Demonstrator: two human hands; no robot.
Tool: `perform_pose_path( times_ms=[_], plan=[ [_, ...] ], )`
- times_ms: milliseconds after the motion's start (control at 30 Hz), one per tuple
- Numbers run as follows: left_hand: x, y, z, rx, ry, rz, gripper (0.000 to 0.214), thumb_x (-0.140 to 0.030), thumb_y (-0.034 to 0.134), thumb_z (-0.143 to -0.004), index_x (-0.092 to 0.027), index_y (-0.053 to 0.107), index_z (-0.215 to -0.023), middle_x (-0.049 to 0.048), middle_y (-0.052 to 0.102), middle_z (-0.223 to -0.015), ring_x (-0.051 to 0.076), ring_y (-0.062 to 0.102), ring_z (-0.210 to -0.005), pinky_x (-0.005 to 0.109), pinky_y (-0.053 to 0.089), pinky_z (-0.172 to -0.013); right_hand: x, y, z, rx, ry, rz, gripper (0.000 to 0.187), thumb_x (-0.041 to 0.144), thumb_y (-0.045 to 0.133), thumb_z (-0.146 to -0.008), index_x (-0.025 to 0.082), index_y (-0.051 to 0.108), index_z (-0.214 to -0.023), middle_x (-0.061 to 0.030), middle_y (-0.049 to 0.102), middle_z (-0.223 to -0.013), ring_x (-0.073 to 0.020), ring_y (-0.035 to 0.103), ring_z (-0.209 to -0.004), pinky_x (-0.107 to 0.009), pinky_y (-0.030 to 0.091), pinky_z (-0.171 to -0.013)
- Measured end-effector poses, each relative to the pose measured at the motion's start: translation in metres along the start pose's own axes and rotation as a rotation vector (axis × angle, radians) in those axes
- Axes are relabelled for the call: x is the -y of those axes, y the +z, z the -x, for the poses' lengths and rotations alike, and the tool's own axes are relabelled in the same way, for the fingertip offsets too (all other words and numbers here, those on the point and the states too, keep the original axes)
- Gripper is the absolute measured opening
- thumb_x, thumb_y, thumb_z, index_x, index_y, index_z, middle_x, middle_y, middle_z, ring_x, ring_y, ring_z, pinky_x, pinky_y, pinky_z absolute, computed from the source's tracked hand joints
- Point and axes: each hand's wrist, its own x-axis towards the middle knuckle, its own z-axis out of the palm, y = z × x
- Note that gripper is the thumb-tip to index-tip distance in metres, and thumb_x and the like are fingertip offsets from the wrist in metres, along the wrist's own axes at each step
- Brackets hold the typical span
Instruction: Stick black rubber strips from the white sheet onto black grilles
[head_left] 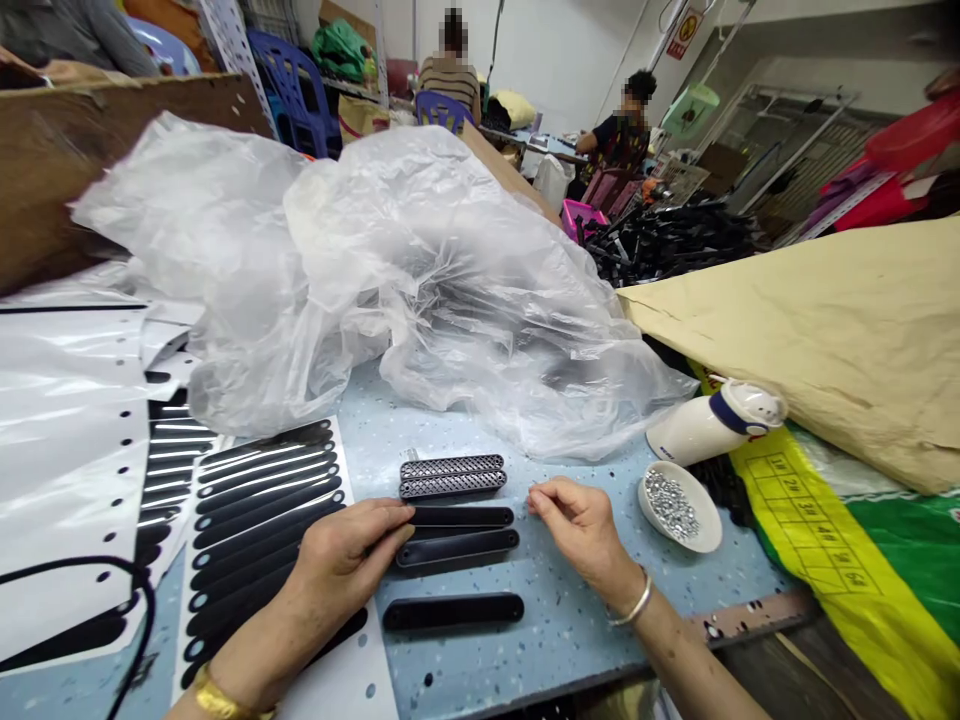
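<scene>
My left hand (346, 548) pinches the left end of a black handle strip (469, 517) with rounded ends, lying on the speckled blue table. Just below lie a second black strip (461, 549) and, nearer me, a third (454, 612). Two pieces with a silver lattice pattern (452, 478) sit side by side above them. To the right of the strips, my right hand (579, 528) hovers with thumb and fingertips together; whatever they hold is too small to make out. Under my left forearm is a white sheet (360, 690) bearing rows of black adhesive-looking strips (259, 530).
A white bowl (707, 535) of small metal pieces stands on the right, beside a lying white bottle (694, 430). Crumpled clear plastic (450, 280) covers the table's back. More white sheets (67, 430) and a black cable (146, 590) are at left. People sit working behind.
</scene>
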Motion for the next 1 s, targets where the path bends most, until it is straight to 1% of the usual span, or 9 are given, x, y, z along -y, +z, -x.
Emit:
perform_pose_path(
  times_ms=[200, 267, 367, 467, 600, 700, 833, 933, 1000],
  plan=[
    [-0.004, -0.005, -0.004, 0.036, 0.017, 0.031, 0.012, -0.018, 0.062, -0.085, -0.019, 0.072, -0.091, 0.0012, 0.078, -0.084, 0.014, 0.074, -0.074, 0.018, 0.059, -0.069, 0.003, 0.019, 0.002, 0.089, 0.062, -0.059, 0.027, 0.030, 0.051, -0.090, 0.017, 0.071, -0.079, -0.0045, 0.065, -0.068, -0.0159, 0.061, -0.062, -0.026, 0.049, -0.057],
    [-0.005, -0.006, -0.005, 0.040, 0.028, 0.034, 0.012, -0.018, 0.061, -0.085, -0.020, 0.072, -0.090, 0.0013, 0.077, -0.083, 0.015, 0.074, -0.073, 0.019, 0.059, -0.068, 0.002, 0.024, 0.000, 0.080, 0.062, -0.057, 0.022, 0.030, 0.056, -0.085, 0.016, 0.072, -0.082, -0.0055, 0.066, -0.070, -0.0159, 0.060, -0.061, -0.026, 0.049, -0.056],
    [-0.004, -0.005, -0.005, 0.040, 0.036, 0.031, 0.013, -0.017, 0.059, -0.086, -0.020, 0.072, -0.091, 0.0022, 0.078, -0.084, 0.015, 0.074, -0.074, 0.019, 0.059, -0.068, -0.002, 0.029, -0.002, 0.079, 0.070, -0.056, 0.020, 0.030, 0.063, -0.078, 0.014, 0.072, -0.085, -0.0052, 0.065, -0.067, -0.0144, 0.057, -0.053, -0.024, 0.044, -0.048],
    [-0.001, -0.003, -0.001, 0.006, 0.050, 0.009, 0.014, -0.017, 0.060, -0.085, -0.020, 0.071, -0.094, 0.0034, 0.078, -0.088, 0.017, 0.075, -0.079, 0.021, 0.059, -0.074, -0.002, 0.030, -0.004, 0.096, 0.072, -0.053, 0.019, 0.030, 0.065, -0.076, 0.014, 0.072, -0.082, -0.0039, 0.063, -0.063, -0.0129, 0.053, -0.048, -0.023, 0.040, -0.044],
    [0.001, -0.002, 0.002, -0.036, 0.078, 0.008, 0.017, -0.016, 0.060, -0.085, -0.022, 0.069, -0.098, 0.0017, 0.078, -0.089, 0.016, 0.075, -0.080, 0.021, 0.060, -0.076, 0.003, 0.025, -0.007, 0.158, 0.004, -0.039, 0.019, 0.028, 0.059, -0.080, 0.014, 0.072, -0.078, -0.0055, 0.065, -0.067, -0.0148, 0.057, -0.056, -0.025, 0.044, -0.051],
    [0.000, -0.003, 0.001, -0.018, 0.096, 0.036, 0.018, -0.014, 0.059, -0.084, -0.024, 0.068, -0.096, 0.0006, 0.078, -0.088, 0.016, 0.075, -0.078, 0.020, 0.060, -0.074, 0.007, 0.019, -0.009, 0.196, -0.061, -0.015, 0.028, 0.026, 0.050, -0.089, 0.016, 0.071, -0.074, -0.0053, 0.066, -0.068, -0.0159, 0.059, -0.063, -0.027, 0.045, -0.060],
    [-0.001, -0.003, 0.000, 0.047, 0.059, 0.091, 0.018, -0.013, 0.058, -0.084, -0.024, 0.066, -0.097, 0.0017, 0.077, -0.089, 0.017, 0.075, -0.078, 0.020, 0.060, -0.073, 0.008, 0.022, -0.009, 0.166, -0.036, -0.003, 0.030, 0.028, 0.050, -0.091, 0.017, 0.069, -0.070, -0.0030, 0.062, -0.063, -0.0146, 0.056, -0.058, -0.025, 0.043, -0.055],
    [0.001, -0.001, 0.002, 0.087, 0.028, 0.116, 0.017, -0.014, 0.058, -0.086, -0.024, 0.065, -0.098, 0.0024, 0.076, -0.088, 0.017, 0.074, -0.079, 0.020, 0.059, -0.073, 0.009, 0.034, -0.007, 0.096, 0.014, 0.028, 0.021, 0.030, 0.063, -0.082, 0.017, 0.068, -0.067, -0.0012, 0.059, -0.060, -0.0132, 0.053, -0.052, -0.024, 0.040, -0.049],
    [0.003, -0.001, 0.003, 0.118, 0.022, 0.123, 0.016, -0.015, 0.057, -0.086, -0.023, 0.066, -0.096, 0.0024, 0.075, -0.087, 0.016, 0.074, -0.079, 0.020, 0.059, -0.073, 0.009, 0.039, -0.008, 0.061, -0.001, 0.070, 0.020, 0.031, 0.067, -0.079, 0.017, 0.067, -0.064, -0.0011, 0.058, -0.060, -0.0135, 0.053, -0.053, -0.025, 0.041, -0.050]
  ],
)
